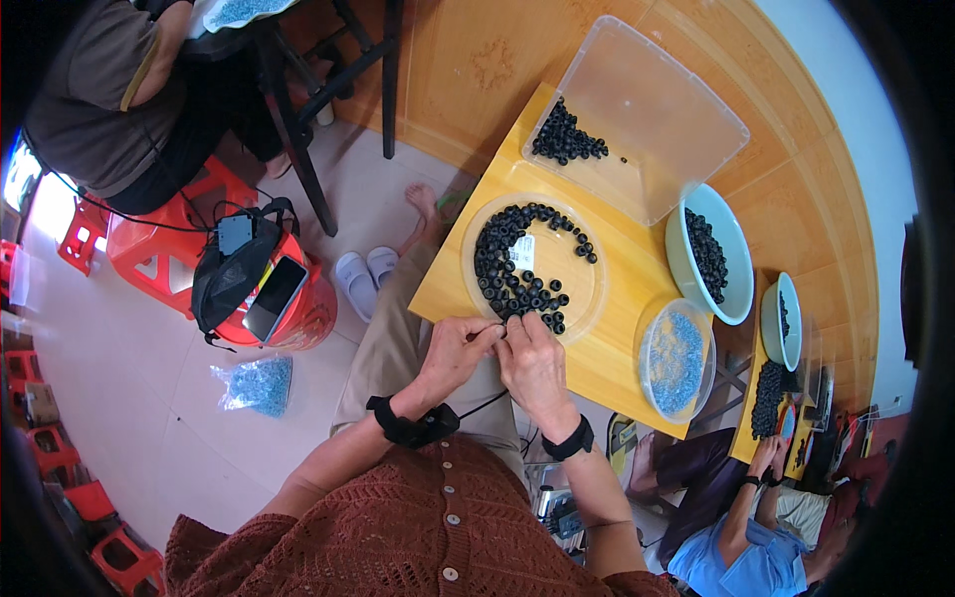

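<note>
My left hand (458,354) and my right hand (533,364) meet at the near edge of a shallow clear round tray (589,297). The fingers of both are pinched together, tip to tip. Whatever they hold is too small and too covered to make out. Small black ring-shaped pieces (494,251) with holes lie in a curved band along the tray's left side, and more sit loose just beyond my right fingers. A white paper label (522,252) lies among them.
On the yellow wooden table (622,261) are a clear box (647,119) with black pieces, a pale green basin (736,289) of them and a clear bowl (707,370) of tiny blue pieces. Co-workers sit left and right. A phone (276,298) rests on a red stool.
</note>
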Tool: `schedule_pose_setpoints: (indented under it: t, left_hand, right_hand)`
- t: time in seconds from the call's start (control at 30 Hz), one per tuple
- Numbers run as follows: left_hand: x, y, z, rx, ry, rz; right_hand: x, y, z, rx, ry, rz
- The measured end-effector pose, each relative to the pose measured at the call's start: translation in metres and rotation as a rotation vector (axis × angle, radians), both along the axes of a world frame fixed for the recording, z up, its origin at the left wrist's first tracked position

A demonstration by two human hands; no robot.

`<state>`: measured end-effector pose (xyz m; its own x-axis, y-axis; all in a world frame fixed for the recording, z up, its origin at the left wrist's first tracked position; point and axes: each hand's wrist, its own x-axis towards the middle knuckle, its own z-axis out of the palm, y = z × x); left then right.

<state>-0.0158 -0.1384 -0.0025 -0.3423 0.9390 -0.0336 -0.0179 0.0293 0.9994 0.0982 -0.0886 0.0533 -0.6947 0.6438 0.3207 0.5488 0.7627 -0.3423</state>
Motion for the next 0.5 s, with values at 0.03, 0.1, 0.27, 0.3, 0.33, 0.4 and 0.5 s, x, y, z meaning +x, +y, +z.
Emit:
schedule_pose_setpoints:
  t: [0.03,0.1,0.27,0.3,0.33,0.4,0.5]
  left_hand:
    - [0.000,0.000,0.002,-0.006,-0.078,-0.029]
    - [-0.001,-0.001,0.002,-0.014,-0.156,-0.057]
    - [-0.004,-0.001,0.000,-0.019,-0.318,-0.197]
    - [-0.003,0.000,0.001,-0.022,-0.317,-0.198]
    - [-0.001,0.002,0.002,-0.001,-0.338,-0.217]
    - [-0.002,0.004,0.006,0.018,-0.360,-0.236]
    - [-0.001,0.009,0.019,0.018,-0.291,-0.227]
  right_hand:
    - [0.001,0.001,0.003,-0.056,-0.020,0.022]
    - [0.002,0.002,0.006,-0.066,-0.027,0.041]
    - [0.010,0.006,0.007,-0.141,-0.028,0.098]
    - [0.012,0.007,0.010,-0.196,0.026,0.084]
    - [0.014,0.008,0.013,-0.250,0.078,0.071]
    - [0.017,0.011,0.026,-0.338,0.141,0.070]
    - [0.022,0.018,0.030,-0.489,0.258,0.024]
